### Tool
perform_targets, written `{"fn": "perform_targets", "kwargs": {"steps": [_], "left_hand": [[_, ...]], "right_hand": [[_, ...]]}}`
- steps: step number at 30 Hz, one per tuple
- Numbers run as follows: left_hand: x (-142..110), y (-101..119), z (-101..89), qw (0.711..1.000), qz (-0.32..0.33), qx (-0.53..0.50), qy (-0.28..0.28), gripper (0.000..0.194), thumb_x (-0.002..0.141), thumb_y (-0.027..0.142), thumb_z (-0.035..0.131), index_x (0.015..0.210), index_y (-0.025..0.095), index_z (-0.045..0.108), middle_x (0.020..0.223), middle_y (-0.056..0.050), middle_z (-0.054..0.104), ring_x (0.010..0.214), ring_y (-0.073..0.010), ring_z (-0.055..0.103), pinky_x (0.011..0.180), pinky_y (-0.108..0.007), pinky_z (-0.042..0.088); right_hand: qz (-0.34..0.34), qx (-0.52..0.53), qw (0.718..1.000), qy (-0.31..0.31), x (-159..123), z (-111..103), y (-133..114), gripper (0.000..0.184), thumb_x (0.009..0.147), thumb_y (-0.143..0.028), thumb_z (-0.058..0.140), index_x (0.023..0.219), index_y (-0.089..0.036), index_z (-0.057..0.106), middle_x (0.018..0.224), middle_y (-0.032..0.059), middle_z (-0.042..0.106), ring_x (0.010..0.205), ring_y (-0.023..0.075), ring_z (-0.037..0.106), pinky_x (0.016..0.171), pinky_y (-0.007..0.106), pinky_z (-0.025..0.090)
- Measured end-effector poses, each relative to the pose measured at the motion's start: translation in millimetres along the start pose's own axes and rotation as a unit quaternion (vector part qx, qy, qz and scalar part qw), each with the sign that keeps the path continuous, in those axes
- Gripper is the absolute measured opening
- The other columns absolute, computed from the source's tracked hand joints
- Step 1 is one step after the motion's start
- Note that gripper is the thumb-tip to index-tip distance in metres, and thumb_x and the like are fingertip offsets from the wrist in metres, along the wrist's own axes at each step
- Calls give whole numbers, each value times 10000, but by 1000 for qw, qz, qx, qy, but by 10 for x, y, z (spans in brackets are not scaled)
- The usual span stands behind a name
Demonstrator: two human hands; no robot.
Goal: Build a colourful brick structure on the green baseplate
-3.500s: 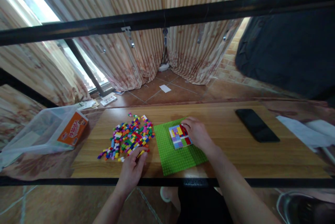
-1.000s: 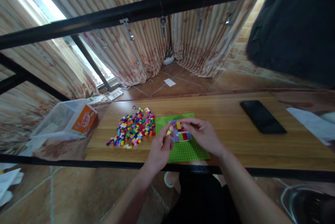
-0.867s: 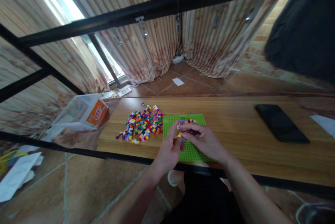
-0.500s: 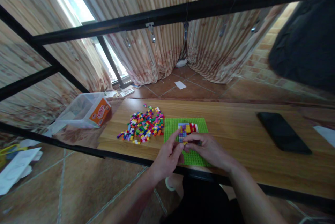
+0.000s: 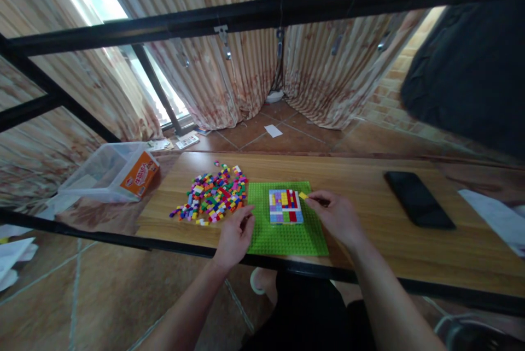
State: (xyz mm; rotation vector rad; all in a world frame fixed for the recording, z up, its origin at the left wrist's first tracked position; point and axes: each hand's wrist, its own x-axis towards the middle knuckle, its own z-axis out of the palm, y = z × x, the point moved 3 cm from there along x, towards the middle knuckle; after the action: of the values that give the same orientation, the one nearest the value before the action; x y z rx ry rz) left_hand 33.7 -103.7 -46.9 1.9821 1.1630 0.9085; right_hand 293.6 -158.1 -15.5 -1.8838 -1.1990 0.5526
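Note:
My right hand (image 5: 336, 217) pinches a small yellow building brick (image 5: 303, 196) between thumb and fingertips, just off the upper right corner of a block of joined bricks (image 5: 285, 206). That block is patterned in light blue, purple, yellow, red, white and green, and it sits on a green studded baseplate (image 5: 287, 244). My left hand (image 5: 234, 237) hovers by the baseplate's left edge, with thumb and index finger apart and nothing visible between them; its other fingers curl out of sight. Loose coloured bricks (image 5: 211, 193) lie in a spread pile beyond it to the left.
A black phone (image 5: 419, 199) lies on the wooden tabletop (image 5: 353, 176) at the right, with white paper (image 5: 492, 214) beyond it. Off the left end stands a clear plastic box (image 5: 109, 170) with an orange label. A black metal bar (image 5: 246, 15) crosses above the table.
Both hands were together over the brick block; now they are apart. The yellow brick, earlier at my left fingertips, is in my right hand. The block is uncovered, and the view has shifted.

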Motion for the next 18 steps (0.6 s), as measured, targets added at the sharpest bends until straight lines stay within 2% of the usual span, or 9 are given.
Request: {"fn": "perform_targets", "kwargs": {"steps": [5,11,18], "left_hand": [[-13,16,42,999,26,31,3,235,928,250,523,1100,178,666,958,-68,720,890,-180,689,837,-324,562],[-17,-6,51,998,32,45,8,234,921,243,527,1108,182,654,948,-58,708,880,-175,682,832,-317,560],[-13,8,51,999,29,44,-2,234,924,235,522,1119,179,640,936,-54,701,861,-169,677,814,-308,557]], "right_hand": [[-20,1,1000,7,-17,163,-80,225,826,-383,595,831,-231,760,799,28,768,707,196,683,670,309,487],[-28,-88,994,52,-27,262,-169,144,816,-312,623,814,-256,755,790,28,764,700,198,682,665,309,471],[-24,-77,997,16,-39,285,-182,162,834,-333,625,852,-242,758,817,39,768,711,204,686,684,324,475]]}}
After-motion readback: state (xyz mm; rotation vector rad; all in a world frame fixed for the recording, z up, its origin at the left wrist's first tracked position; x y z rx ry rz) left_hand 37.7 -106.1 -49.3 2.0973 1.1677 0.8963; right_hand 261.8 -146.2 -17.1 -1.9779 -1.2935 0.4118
